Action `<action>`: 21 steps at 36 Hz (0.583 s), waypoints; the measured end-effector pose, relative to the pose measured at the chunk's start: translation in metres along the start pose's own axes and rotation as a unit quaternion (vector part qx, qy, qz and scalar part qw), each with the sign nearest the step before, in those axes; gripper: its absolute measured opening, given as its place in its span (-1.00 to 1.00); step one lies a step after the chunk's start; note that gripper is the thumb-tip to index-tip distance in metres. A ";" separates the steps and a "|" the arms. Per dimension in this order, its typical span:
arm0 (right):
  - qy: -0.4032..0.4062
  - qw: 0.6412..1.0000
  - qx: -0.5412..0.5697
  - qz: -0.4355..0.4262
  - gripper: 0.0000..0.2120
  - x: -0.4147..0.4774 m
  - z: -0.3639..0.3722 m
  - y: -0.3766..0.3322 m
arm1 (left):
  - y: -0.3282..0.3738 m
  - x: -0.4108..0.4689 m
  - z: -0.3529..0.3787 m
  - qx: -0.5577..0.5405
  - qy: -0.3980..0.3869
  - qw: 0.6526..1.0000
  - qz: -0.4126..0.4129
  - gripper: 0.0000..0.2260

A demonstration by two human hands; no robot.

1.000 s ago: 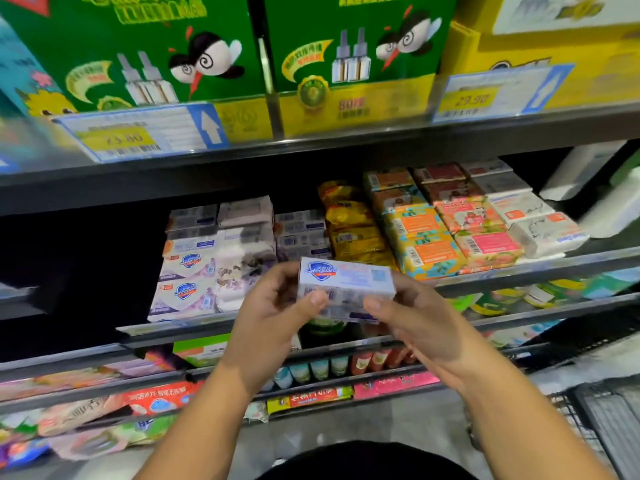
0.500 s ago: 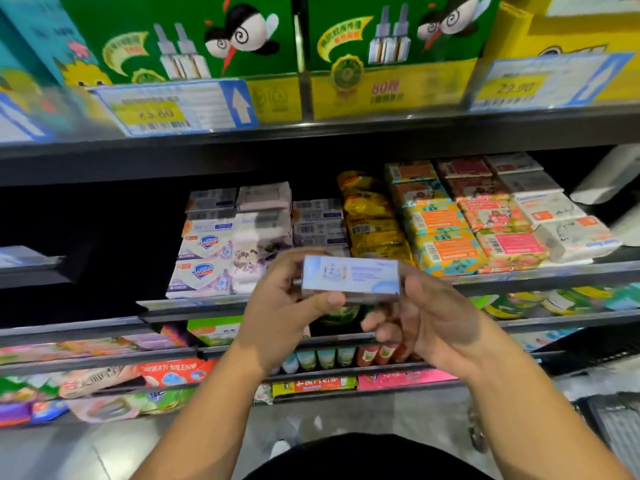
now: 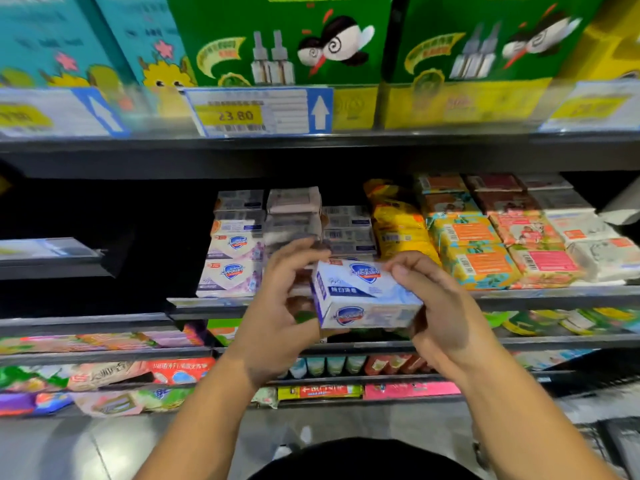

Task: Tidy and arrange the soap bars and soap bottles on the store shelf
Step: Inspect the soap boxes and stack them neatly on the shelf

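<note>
Left hand (image 3: 277, 317) and right hand (image 3: 446, 317) — each grip wrapped round white soap box (image 3: 363, 296) mid-frame; upper-right price label (image 3: 588, 105) blurry, soap shelf (image 3: 554, 296) partly hidden.

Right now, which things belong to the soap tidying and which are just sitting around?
Job: soap box, gripped by left hand and right hand; stacked soap boxes behind it.
Bystanders: green boxes above; price tag; packets on lower shelves.
</note>
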State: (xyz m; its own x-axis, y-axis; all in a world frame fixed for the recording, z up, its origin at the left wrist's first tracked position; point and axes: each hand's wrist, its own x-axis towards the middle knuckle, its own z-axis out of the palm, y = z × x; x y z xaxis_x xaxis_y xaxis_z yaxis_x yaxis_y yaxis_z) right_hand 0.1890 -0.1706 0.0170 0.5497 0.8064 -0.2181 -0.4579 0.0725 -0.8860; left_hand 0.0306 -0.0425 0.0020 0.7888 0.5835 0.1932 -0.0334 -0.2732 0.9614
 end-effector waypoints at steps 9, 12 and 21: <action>-0.148 0.988 -0.042 -0.032 -0.37 0.003 0.022 0.017 | -0.005 -0.008 -0.027 -0.174 0.084 0.981 0.000 -0.45; -0.082 0.992 -0.077 -0.050 -0.35 0.007 0.037 0.026 | -0.003 -0.009 -0.033 -0.188 0.092 0.978 -0.007 -0.55; -0.013 0.992 -0.088 -0.092 -0.68 0.007 0.077 0.032 | -0.007 -0.015 -0.073 -0.170 0.040 0.985 -0.015 -0.42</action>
State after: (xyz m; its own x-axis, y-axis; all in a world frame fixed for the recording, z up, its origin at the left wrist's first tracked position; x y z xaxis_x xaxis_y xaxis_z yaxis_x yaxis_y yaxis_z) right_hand 0.1240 -0.1173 0.0184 0.5927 0.8045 -0.0371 -0.2218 0.1188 -0.9678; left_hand -0.0258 0.0067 0.0070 0.7426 0.6492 0.1647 -0.2240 0.0091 0.9745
